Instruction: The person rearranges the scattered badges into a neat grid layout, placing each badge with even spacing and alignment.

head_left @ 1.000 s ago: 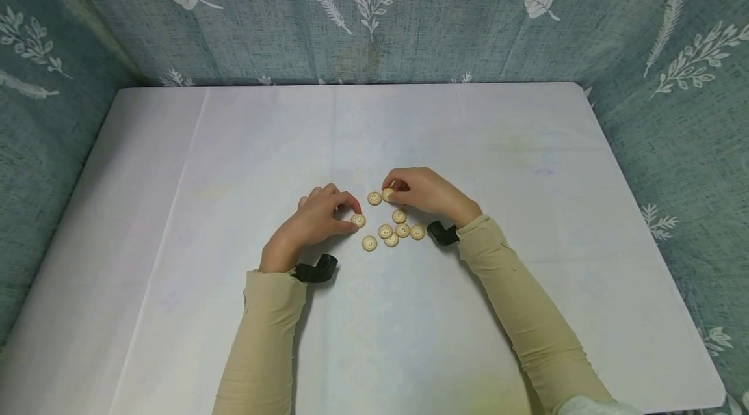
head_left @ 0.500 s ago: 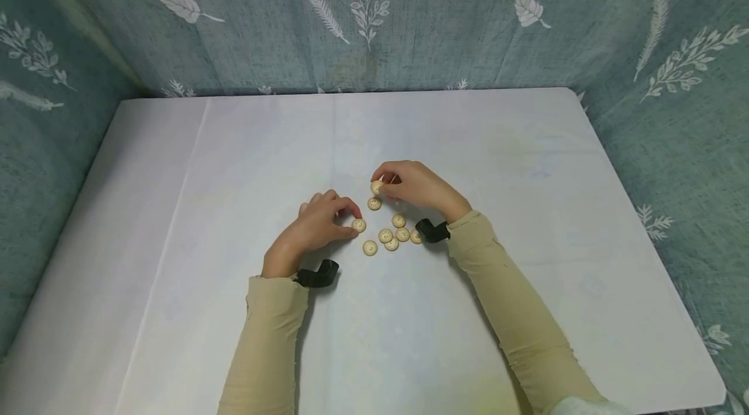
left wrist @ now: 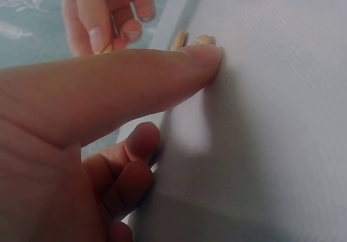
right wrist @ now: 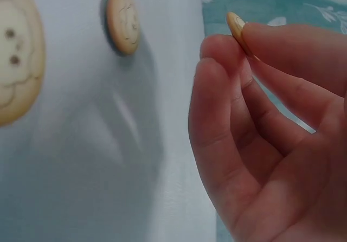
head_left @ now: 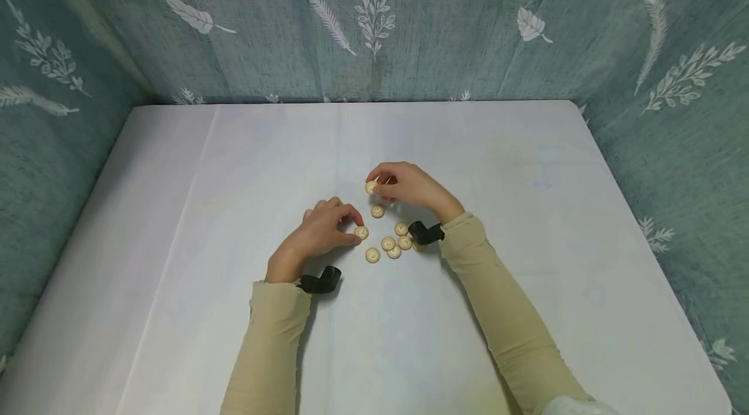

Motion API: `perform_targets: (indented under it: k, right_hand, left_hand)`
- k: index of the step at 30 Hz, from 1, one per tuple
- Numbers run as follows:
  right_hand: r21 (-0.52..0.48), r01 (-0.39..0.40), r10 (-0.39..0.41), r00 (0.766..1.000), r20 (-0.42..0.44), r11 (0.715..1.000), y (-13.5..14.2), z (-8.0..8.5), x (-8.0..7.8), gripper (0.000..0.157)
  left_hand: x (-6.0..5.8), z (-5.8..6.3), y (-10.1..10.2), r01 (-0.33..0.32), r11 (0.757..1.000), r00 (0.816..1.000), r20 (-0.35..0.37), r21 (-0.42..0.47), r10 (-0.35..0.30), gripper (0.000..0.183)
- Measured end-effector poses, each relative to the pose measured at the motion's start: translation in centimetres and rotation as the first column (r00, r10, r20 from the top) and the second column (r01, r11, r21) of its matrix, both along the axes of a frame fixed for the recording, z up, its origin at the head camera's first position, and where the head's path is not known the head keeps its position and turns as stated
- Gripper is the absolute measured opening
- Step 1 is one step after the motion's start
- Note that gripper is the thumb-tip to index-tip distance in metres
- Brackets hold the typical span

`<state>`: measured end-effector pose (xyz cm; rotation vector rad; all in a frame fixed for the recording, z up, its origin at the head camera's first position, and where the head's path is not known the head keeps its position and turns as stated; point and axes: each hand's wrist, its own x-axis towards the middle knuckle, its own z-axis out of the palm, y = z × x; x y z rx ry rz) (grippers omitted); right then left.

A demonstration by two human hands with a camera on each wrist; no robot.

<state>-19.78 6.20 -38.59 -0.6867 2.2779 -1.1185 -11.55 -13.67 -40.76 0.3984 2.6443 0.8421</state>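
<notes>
Reaches over a white table (head_left: 526, 311). Pinches, with the left hand (head_left: 317, 231), 1 button (head_left: 361, 233); pinches, with the right hand (head_left: 412, 187), a 2nd button (head_left: 370, 187), raised, near 12 o'clock from the left's. Has 7 loose buttons (head_left: 405, 242) nearby: 1 at 1 o'clock, 1 at 5, 5 clustered between 3 and 4. Round, tan-rimmed, cream-centred, with dark holes and thin wavy lines.

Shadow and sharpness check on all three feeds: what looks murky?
Head: soft shadows along the inner side of both tan sleeves on the white tabletop; no strong glare. Left wrist: a soft grey shadow below the left thumb. Right wrist: the button cropped by the left edge looks blurred, and a broad shadow dulls the tabletop.
</notes>
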Motion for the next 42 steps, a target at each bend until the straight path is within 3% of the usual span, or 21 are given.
perform_targets:
  k: [13,21,29,42]
  right_hand:
    - [0.043,0.006,-0.004,1.000,-0.030,0.999,-0.1,-0.9,0.0,0.020]
    - [0.053,-0.012,0.012,1.000,0.008,0.998,-1.3,-0.9,0.6,0.018]
    - [0.152,-0.008,0.018,0.998,-0.063,0.988,-2.0,-1.3,0.9,0.015]
    - [0.178,0.022,0.003,0.990,-0.140,0.984,-2.1,-2.2,1.2,0.013]
  left_hand:
    - [-0.1,0.3,0.0,0.000,1.000,1.000,-0.007,0.002,0.000,0.022]
    - [0.1,0.2,-0.2,-0.002,1.000,1.000,0.001,0.002,0.002,0.021]
    - [0.1,0.2,-0.3,-0.014,1.000,1.000,-0.009,0.017,0.014,0.021]
    - [0.0,-0.2,-0.1,0.004,1.000,1.000,-0.019,-0.009,-0.005,0.022]
